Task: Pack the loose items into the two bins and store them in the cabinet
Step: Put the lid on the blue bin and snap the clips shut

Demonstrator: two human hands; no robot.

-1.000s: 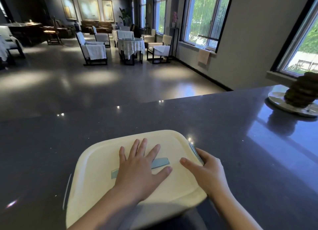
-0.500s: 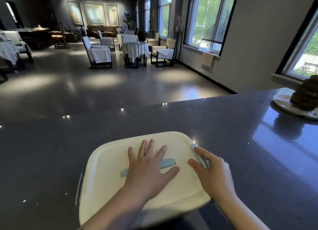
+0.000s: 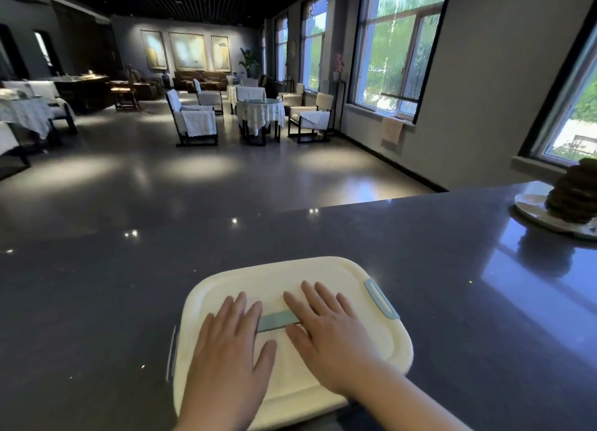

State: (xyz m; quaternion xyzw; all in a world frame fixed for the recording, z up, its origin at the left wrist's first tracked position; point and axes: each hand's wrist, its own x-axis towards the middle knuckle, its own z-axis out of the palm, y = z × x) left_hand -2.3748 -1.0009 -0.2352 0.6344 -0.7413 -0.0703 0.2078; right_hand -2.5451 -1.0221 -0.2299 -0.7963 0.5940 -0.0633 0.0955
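A cream bin with its lid [image 3: 277, 279] on sits on the dark counter [image 3: 420, 269] right in front of me. The lid has a pale blue handle [image 3: 274, 321] across its middle and a blue latch [image 3: 381, 298] lying flat on the right edge. Another latch [image 3: 172, 350] shows on the left edge. My left hand [image 3: 232, 343] rests flat on the lid left of the handle, fingers spread. My right hand [image 3: 326, 330] lies flat on the lid right of the handle. What is inside the bin is hidden.
A white plate [image 3: 533, 211] with a dark stacked object [image 3: 571, 195] stands at the counter's far right. Beyond the counter lies a dim hall with white-covered chairs, tables [image 3: 261, 111] and large windows on the right.
My right hand left the right-side latch and moved onto the lid top beside the handle. The latch now lies flat. My left hand slid slightly left.
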